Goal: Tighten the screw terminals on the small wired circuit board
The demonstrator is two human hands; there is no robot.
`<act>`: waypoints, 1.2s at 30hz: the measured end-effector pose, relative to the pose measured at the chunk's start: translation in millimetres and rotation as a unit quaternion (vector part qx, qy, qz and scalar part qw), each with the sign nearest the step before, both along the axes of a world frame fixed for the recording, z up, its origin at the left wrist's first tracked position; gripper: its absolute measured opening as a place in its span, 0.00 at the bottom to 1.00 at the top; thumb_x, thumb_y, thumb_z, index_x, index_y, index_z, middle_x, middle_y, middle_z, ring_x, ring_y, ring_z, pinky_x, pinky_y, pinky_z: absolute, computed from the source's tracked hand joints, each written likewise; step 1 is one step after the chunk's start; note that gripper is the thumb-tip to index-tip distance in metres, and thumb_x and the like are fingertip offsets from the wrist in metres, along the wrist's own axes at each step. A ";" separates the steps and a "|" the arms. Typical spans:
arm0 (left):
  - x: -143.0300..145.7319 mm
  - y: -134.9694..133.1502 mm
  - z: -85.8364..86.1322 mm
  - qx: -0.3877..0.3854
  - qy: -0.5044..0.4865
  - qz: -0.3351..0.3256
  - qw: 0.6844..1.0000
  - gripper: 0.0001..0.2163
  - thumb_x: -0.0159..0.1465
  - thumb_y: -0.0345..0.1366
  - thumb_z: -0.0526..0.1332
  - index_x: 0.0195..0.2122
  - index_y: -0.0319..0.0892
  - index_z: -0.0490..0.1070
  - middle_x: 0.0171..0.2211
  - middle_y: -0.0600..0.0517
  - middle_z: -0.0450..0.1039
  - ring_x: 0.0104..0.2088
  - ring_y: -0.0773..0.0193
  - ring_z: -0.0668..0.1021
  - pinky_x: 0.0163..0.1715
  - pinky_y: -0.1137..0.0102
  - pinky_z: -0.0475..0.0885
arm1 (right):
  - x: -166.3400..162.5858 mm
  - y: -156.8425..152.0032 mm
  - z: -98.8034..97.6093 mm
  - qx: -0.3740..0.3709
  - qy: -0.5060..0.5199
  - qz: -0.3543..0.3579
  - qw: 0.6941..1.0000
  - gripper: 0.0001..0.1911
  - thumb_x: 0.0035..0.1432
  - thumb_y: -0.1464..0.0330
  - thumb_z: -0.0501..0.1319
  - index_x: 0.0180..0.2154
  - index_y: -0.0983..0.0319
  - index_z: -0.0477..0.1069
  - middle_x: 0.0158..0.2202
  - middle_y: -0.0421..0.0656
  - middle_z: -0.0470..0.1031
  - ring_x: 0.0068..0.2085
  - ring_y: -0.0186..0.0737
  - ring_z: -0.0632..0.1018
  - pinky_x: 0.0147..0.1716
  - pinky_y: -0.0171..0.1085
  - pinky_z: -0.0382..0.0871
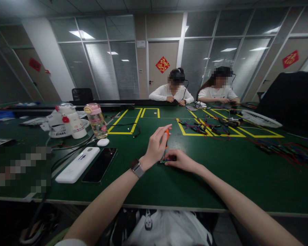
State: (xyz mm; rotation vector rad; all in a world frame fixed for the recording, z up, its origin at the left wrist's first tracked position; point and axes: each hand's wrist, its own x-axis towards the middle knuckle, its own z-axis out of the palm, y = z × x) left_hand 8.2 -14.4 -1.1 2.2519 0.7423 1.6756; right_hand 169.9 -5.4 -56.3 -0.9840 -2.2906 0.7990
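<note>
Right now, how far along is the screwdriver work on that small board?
Done: nothing I can confirm; no finished pieces show beside the hands. In hand: the left hand holds the orange screwdriver upright over the small board, which the right hand pins to the green table. Left: probably plenty, since a tangle of wired parts lies farther across.

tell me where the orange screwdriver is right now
Head view: the screwdriver stands upright at the middle of the green table, gripped by the left hand, tip down at the small board that the right hand holds.
</note>
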 end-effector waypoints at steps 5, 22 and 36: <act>1.3 0.5 0.7 0.019 -0.005 0.038 0.999 0.10 0.66 0.33 0.59 0.49 0.44 0.72 0.37 0.51 0.73 0.35 0.66 0.75 0.38 0.69 0.72 | 1.2 0.4 -0.1 0.003 -0.015 -0.002 1.000 0.08 0.50 0.73 0.68 0.36 0.63 0.76 0.29 0.39 0.73 0.30 0.36 0.71 0.31 0.34 0.64; -3.0 4.3 5.9 0.020 -0.011 0.090 0.996 0.06 0.63 0.36 0.63 0.40 0.43 0.75 0.34 0.52 0.72 0.33 0.65 0.74 0.36 0.70 0.71 | 2.0 0.3 2.3 0.003 -0.018 0.004 1.000 0.08 0.50 0.74 0.67 0.36 0.63 0.77 0.30 0.40 0.72 0.32 0.36 0.71 0.33 0.34 0.64; -1.7 -0.5 6.8 0.031 0.020 0.055 0.998 0.08 0.65 0.31 0.59 0.45 0.43 0.73 0.35 0.51 0.71 0.35 0.65 0.74 0.38 0.69 0.71 | 1.8 1.9 -0.7 -0.011 -0.002 0.007 1.000 0.08 0.50 0.74 0.67 0.36 0.64 0.76 0.30 0.40 0.73 0.31 0.36 0.72 0.33 0.34 0.64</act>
